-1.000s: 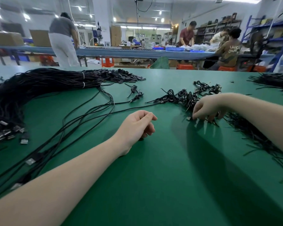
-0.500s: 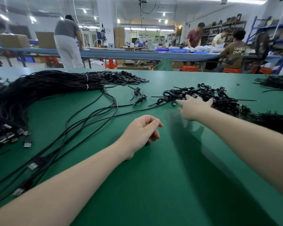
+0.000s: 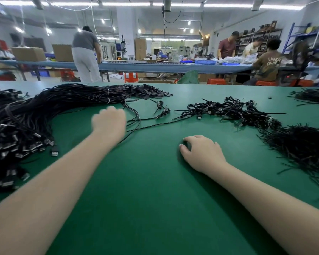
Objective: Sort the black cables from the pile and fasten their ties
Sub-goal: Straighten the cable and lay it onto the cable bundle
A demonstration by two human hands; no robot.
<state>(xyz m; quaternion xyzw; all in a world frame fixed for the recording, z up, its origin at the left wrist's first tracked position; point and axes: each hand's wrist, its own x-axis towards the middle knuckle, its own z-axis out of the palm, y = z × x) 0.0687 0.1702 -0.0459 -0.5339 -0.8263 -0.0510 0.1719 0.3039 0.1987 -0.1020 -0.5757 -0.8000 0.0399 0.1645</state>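
A big bundle of long black cables (image 3: 63,103) lies at the left of the green table (image 3: 155,199), its plug ends (image 3: 26,144) heaped near the left edge. A few loose cables (image 3: 134,120) trail out of it toward the middle. My left hand (image 3: 109,122) is blurred, fingers curled, over those loose cables beside the bundle; whether it grips one cannot be told. My right hand (image 3: 201,151) rests fingertips-down on the bare mat, nothing visible in it. Coiled, tied cables (image 3: 228,109) lie beyond it, and a heap of black ties (image 3: 302,144) is to its right.
Two small tied coils (image 3: 162,109) lie mid-table. More black cables (image 3: 313,96) sit at the far right edge. Beyond the table, a person in white trousers (image 3: 85,56) stands and several others work at a long blue bench (image 3: 155,66).
My left hand has moved forward and left from mid-table to the loose cables by the bundle. My right hand has drawn back from the tied coils to the bare mat.
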